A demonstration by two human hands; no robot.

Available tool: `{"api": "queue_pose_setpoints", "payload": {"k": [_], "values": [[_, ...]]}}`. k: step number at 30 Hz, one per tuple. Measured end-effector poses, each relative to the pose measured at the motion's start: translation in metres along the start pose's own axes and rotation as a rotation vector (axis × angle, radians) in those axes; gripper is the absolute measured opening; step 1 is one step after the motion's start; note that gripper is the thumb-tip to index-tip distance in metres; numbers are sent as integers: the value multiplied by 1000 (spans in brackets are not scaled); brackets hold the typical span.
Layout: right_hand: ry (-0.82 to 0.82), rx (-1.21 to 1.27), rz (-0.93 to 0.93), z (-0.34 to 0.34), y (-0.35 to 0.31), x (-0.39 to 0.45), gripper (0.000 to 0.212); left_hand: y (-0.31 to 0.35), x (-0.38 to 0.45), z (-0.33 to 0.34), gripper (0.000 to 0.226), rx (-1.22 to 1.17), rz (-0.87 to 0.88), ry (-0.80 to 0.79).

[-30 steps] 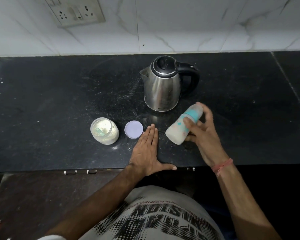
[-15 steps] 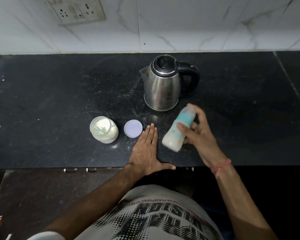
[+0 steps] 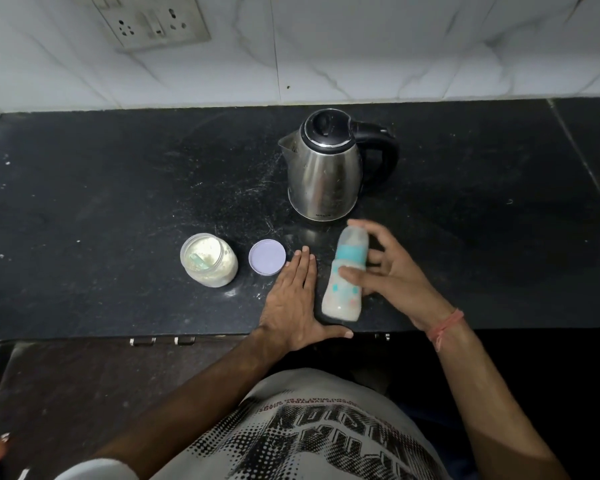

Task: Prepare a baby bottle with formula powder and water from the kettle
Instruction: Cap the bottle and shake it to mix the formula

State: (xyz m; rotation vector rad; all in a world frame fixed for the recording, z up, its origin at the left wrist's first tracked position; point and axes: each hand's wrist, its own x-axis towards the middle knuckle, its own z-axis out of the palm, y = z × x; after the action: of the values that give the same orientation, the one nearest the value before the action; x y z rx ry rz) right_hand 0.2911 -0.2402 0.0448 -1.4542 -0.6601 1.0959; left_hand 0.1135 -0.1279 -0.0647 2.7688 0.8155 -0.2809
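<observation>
Right hand (image 3: 392, 271) was wrapped around the baby bottle (image 3: 346, 275), thumb across the front just under the teal collar, fingers curled behind it. Bottle was near upright, slightly tilted, cap end toward the kettle, base close to the counter's front edge; whether the base touched the black countertop (image 3: 118, 202) could not be told. Contents were milky white in the lower part.

Left hand (image 3: 297, 303) lay flat, palm down on the countertop, fingers straight and together, thumb spread toward the bottle's base; it held nothing. Its fingertips sat just beside the lilac jar lid (image 3: 267, 257), which lay flat.

Open formula jar (image 3: 208, 259) stood left of the lid, with pale powder and a greenish scoop inside. Steel kettle (image 3: 326, 168), lid closed, stood behind the bottle, handle to the right.
</observation>
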Motion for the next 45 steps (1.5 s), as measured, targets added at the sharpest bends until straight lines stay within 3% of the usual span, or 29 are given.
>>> {"api": "queue_pose_setpoints", "payload": {"k": [4,8,11,14,18,22,25,29,32,36,39,43,45], "values": [[161,135,17,1,2,-1,75,-1,1,-1,175,-24,-13,-9],[33,6,12,0,2,-3,76,-1,-1,0,174,6,7,-12],[192,150,-7,-3,-3,-1,73,-1,1,-1,175,-25,-9,-3],[-28,-6,24,-3,-9,1,78,-2,0,1,175,0,8,-5],[141,95,-29,0,-15,7,77,-2,2,-1,176,-2,-2,-21],[-78,-49,-9,2,-20,8,81,-6,3,8,174,17,35,2],[122,97,-60,3,-23,9,76,-6,2,5,175,-35,10,1],[-52,-17,-16,5,-23,7,80,-5,2,5,175,2,32,-20],[93,89,-24,1,-21,7,73,-4,3,2,176,-17,7,-22],[-133,-66,47,-6,-20,4,77,-4,2,3,176,1,20,-29],[47,63,20,-10,-17,8,72,-4,2,1,175,-3,6,-34],[-163,-83,78,-16,-22,9,77,-4,1,2,176,-9,20,-20],[-33,-8,51,-21,-27,13,73,-4,1,2,175,-17,11,-16]]}}
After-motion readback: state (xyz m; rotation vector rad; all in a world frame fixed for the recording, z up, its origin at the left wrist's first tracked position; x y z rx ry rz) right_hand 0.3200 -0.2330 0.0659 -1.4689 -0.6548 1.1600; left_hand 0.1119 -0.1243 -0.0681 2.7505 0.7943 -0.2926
